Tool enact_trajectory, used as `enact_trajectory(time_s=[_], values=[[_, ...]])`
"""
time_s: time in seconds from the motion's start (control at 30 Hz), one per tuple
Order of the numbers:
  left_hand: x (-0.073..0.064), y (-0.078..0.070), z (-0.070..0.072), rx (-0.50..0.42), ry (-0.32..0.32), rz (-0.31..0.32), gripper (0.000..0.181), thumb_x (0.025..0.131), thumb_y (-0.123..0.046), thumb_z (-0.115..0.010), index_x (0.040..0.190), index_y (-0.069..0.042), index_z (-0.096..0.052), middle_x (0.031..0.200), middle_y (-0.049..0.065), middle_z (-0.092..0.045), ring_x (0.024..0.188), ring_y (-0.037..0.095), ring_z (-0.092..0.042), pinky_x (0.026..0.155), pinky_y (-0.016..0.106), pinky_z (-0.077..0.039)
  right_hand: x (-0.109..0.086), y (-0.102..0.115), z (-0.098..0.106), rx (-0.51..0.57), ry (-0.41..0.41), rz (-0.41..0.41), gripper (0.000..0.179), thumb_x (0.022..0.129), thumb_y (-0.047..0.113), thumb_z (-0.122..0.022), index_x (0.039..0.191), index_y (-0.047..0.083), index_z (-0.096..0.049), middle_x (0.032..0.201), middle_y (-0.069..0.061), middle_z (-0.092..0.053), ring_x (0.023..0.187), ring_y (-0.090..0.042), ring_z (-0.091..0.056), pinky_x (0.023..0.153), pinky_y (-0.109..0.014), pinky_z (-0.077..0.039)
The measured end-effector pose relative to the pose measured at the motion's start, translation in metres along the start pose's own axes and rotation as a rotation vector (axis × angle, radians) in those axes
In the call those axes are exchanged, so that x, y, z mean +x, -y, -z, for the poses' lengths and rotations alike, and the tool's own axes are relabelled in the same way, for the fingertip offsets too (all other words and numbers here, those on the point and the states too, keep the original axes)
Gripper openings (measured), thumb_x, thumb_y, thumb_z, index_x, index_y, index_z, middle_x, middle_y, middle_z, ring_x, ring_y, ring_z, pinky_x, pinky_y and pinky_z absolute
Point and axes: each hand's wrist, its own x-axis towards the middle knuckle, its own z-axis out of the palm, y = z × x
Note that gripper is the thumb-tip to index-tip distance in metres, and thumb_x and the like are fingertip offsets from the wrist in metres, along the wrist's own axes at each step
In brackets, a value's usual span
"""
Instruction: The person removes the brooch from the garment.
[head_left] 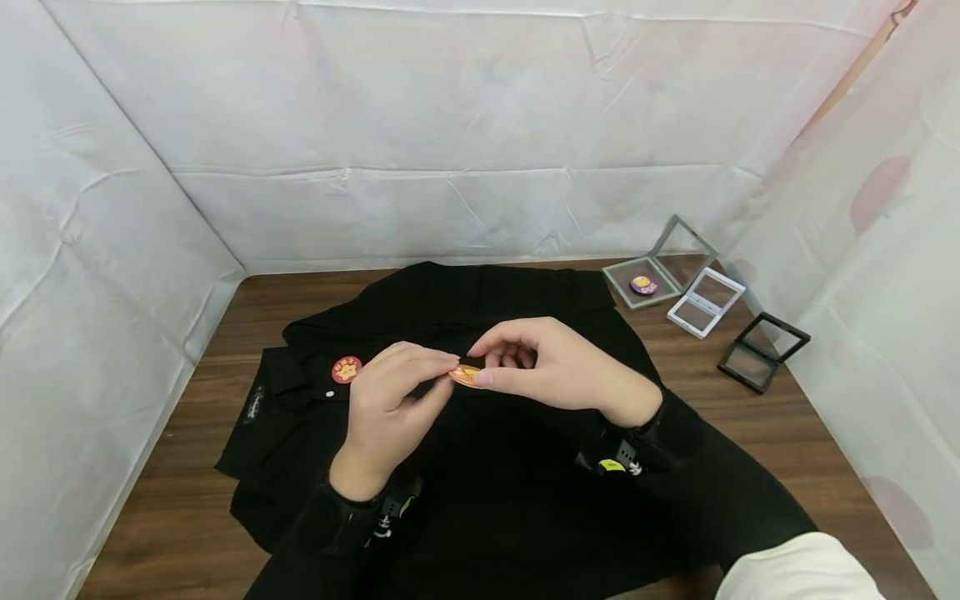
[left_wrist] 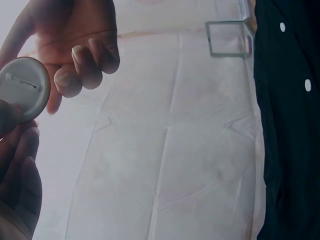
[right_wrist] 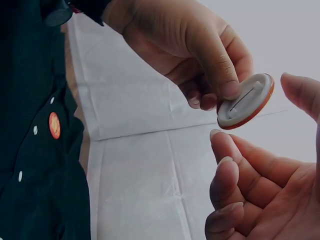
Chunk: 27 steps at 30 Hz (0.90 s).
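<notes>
A round pin badge with an orange face is held above a black shirt. My left hand pinches the badge at its edge, thumb against the white back. A safety pin runs across that back in the left wrist view. Around the badge's other side, my right hand keeps thumb and index finger spread; in the right wrist view its fingertips stand just off the rim. A red badge with a yellow star sits on the shirt, left of my left hand.
Three small hinged cases stand unfolded at the right back: a grey-green one with a purple-and-yellow badge in it, a white one and a black one. White cloth walls enclose the wooden table.
</notes>
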Motion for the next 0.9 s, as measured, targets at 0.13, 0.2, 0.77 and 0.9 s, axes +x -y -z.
enact_trajectory(time_s=[0.13, 0.2, 0.77, 0.9], values=[[0.0011, 0.0005, -0.0025, 0.005, -0.011, -0.027, 0.018, 0.081, 0.009, -0.073, 0.091, -0.005, -0.079, 0.089, 0.006, -0.075, 0.076, 0.023, -0.068, 0.071, 0.031, -0.054, 0.003, 0.0032, 0.0006, -0.026, 0.045, 0.005, 0.02, 0.095, 0.026, -0.077, 0.112, 0.015, -0.075, 0.087, 0.009, -0.067, 0.069, -0.013, -0.057, 0.06, -0.029, -0.049], [0.0008, 0.0011, -0.0031, 0.006, -0.009, -0.022, 0.018, 0.081, 0.009, -0.074, 0.091, -0.005, -0.08, 0.089, 0.006, -0.074, 0.076, 0.023, -0.067, 0.071, 0.031, -0.054, 0.0037, 0.0055, 0.0007, -0.024, 0.062, 0.005, 0.02, 0.095, 0.028, -0.078, 0.111, 0.015, -0.075, 0.088, 0.008, -0.067, 0.069, -0.013, -0.058, 0.06, -0.029, -0.049], [-0.0043, 0.0073, -0.0027, -0.065, 0.01, 0.04, 0.012, 0.087, 0.004, -0.077, 0.093, -0.005, -0.081, 0.089, 0.006, -0.073, 0.079, 0.022, -0.067, 0.074, 0.027, -0.053, 0.0091, 0.0024, -0.0032, 0.019, 0.141, 0.026, 0.024, 0.093, 0.025, -0.078, 0.114, 0.015, -0.074, 0.09, 0.006, -0.064, 0.071, -0.012, -0.057, 0.062, -0.03, -0.05], [-0.0054, 0.0076, -0.0038, -0.072, 0.023, 0.06, 0.016, 0.084, 0.008, -0.077, 0.093, -0.005, -0.081, 0.089, 0.006, -0.073, 0.08, 0.021, -0.067, 0.075, 0.026, -0.053, 0.0101, -0.001, -0.004, 0.049, 0.151, 0.013, 0.021, 0.094, 0.024, -0.077, 0.113, 0.015, -0.073, 0.088, 0.005, -0.063, 0.07, -0.013, -0.055, 0.06, -0.027, -0.047]])
